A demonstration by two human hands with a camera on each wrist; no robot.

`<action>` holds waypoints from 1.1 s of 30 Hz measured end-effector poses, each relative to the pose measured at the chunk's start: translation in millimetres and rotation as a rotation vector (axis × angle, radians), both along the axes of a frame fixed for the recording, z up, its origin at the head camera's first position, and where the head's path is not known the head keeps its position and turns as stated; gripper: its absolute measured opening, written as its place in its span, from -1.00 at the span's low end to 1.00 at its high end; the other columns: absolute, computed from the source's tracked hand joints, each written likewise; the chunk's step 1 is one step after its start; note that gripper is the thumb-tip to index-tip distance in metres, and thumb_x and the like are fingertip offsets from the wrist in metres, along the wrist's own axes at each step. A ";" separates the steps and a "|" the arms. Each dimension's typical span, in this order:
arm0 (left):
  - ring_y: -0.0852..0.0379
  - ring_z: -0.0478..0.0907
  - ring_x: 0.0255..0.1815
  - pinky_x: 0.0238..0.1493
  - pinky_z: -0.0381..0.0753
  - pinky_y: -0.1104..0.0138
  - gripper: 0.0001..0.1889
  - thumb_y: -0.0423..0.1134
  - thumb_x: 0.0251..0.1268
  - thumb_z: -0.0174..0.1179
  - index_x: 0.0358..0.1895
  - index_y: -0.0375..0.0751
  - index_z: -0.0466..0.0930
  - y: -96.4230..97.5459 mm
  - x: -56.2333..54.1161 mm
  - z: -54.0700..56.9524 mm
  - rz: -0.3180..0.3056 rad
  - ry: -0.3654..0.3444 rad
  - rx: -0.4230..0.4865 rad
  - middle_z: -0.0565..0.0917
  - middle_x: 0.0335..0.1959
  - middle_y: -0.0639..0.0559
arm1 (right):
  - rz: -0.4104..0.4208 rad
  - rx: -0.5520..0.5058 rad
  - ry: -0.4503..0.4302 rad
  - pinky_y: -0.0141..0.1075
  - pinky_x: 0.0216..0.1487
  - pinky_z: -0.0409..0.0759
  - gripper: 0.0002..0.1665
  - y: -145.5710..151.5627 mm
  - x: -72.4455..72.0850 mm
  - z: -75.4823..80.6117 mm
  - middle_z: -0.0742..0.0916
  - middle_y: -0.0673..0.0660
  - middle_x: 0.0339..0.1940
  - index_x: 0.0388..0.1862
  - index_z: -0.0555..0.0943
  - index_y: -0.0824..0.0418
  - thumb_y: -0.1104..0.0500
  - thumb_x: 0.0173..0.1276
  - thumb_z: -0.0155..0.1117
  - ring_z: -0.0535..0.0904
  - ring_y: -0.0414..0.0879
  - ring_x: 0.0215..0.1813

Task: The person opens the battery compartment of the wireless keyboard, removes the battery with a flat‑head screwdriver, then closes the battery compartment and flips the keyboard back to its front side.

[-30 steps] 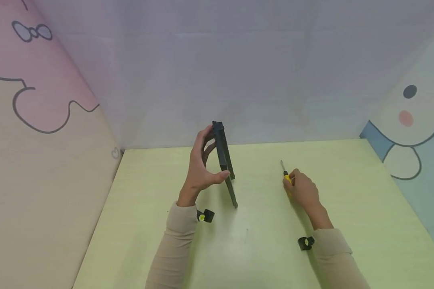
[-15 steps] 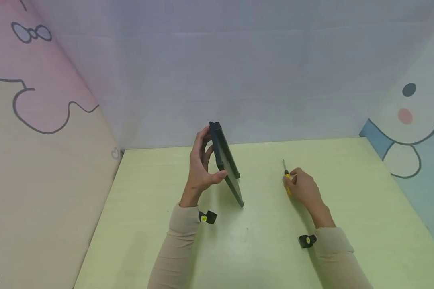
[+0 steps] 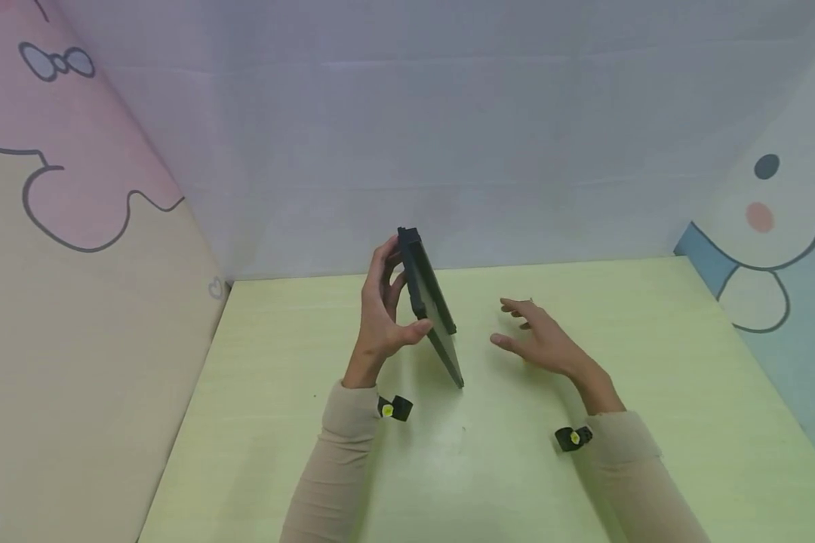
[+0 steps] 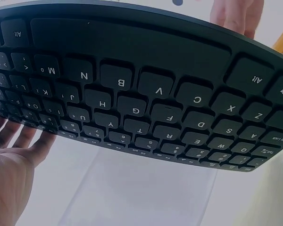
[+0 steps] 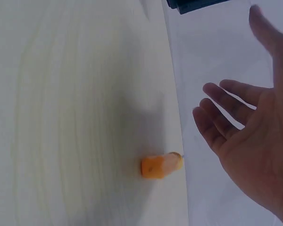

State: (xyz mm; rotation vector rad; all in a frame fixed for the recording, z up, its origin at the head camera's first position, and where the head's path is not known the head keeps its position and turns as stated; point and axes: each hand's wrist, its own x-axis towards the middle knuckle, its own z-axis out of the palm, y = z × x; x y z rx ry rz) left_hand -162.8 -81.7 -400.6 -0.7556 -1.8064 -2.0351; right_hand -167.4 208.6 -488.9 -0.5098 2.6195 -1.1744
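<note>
Keyboard held tilted in the left hand; right hand wide above a screwdriver

Far left, a side panel carries a pink and cream cartoon print. It meets a pale greyish back wall and a light yellow-green table.

Next is the left hand, below which a beige sleeve and a black wrist device with a yellow mark are visible. Grip: holding the keyboard, with the thumb at its near edge and the fingers at its far part. The keyboard is dark, with white lettering, and stands steeply tilted, near the middle of the table. Whether its lower corner touches the tabletop cannot be determined.

To the right of the keyboard and apart from it is the right hand. Grip: wide, thumb well away from the fingers, fingers loosely extended. Under it lies the screwdriver, handle yellow-orange, on the table; the hand covers most of it in the head view. A second black wrist device sits by the right cuff.

Far right, another side panel shows a white and blue cartoon figure.
</note>
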 end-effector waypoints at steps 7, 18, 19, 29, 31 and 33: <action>0.10 0.37 0.40 0.45 0.54 0.31 0.40 0.55 -0.31 0.48 0.56 -0.31 0.13 4.1 0.9 -0.4 -0.007 -0.017 -0.001 0.40 0.39 0.09 | 0.141 -0.087 -0.142 0.28 0.46 0.42 0.15 -22.5 2.5 1.3 0.28 0.17 0.65 0.67 0.10 0.10 -0.14 0.26 0.51 0.34 0.35 0.53; 0.12 0.37 0.38 0.43 0.54 0.32 0.40 0.55 -0.28 0.46 0.56 -0.33 0.11 9.6 2.4 0.9 -0.014 -0.020 0.017 0.39 0.36 0.15 | 0.306 -0.145 -0.184 0.23 0.64 0.24 0.50 -41.5 1.1 -9.8 0.13 0.18 0.71 0.71 -0.06 0.10 -0.02 -0.03 0.74 0.09 0.21 0.68; 0.13 0.38 0.37 0.44 0.54 0.33 0.40 0.55 -0.28 0.46 0.56 -0.33 0.10 9.9 2.6 1.0 -0.015 -0.020 0.019 0.39 0.36 0.15 | 0.311 -0.149 -0.179 0.24 0.64 0.24 0.51 -42.1 1.6 -11.0 0.12 0.18 0.71 0.71 -0.06 0.08 -0.02 -0.04 0.75 0.10 0.20 0.67; 0.14 0.37 0.39 0.49 0.50 0.32 0.39 0.52 -0.26 0.47 0.59 -0.25 0.07 3.9 2.8 2.6 -0.051 -0.038 0.017 0.39 0.40 0.08 | 0.276 -0.118 -0.105 0.17 0.56 0.39 0.47 -45.5 4.7 -11.9 0.26 0.16 0.63 0.67 0.04 0.04 -0.12 -0.11 0.76 0.25 0.13 0.57; 0.13 0.36 0.41 0.51 0.48 0.31 0.38 0.52 -0.24 0.47 0.60 -0.22 0.04 0.9 3.1 3.5 -0.067 -0.042 0.008 0.36 0.44 0.04 | 0.264 -0.108 -0.102 0.16 0.55 0.41 0.48 -44.5 5.3 -10.8 0.26 0.14 0.64 0.67 0.06 0.06 -0.14 -0.12 0.76 0.26 0.12 0.58; 0.12 0.35 0.44 0.52 0.47 0.30 0.37 0.51 -0.22 0.47 0.61 -0.19 0.02 -2.5 3.8 4.7 -0.080 -0.045 0.000 0.33 0.48 -0.01 | 0.253 -0.098 -0.101 0.15 0.55 0.42 0.48 -42.7 6.1 -10.2 0.25 0.12 0.65 0.67 0.06 0.05 -0.16 -0.12 0.76 0.27 0.12 0.58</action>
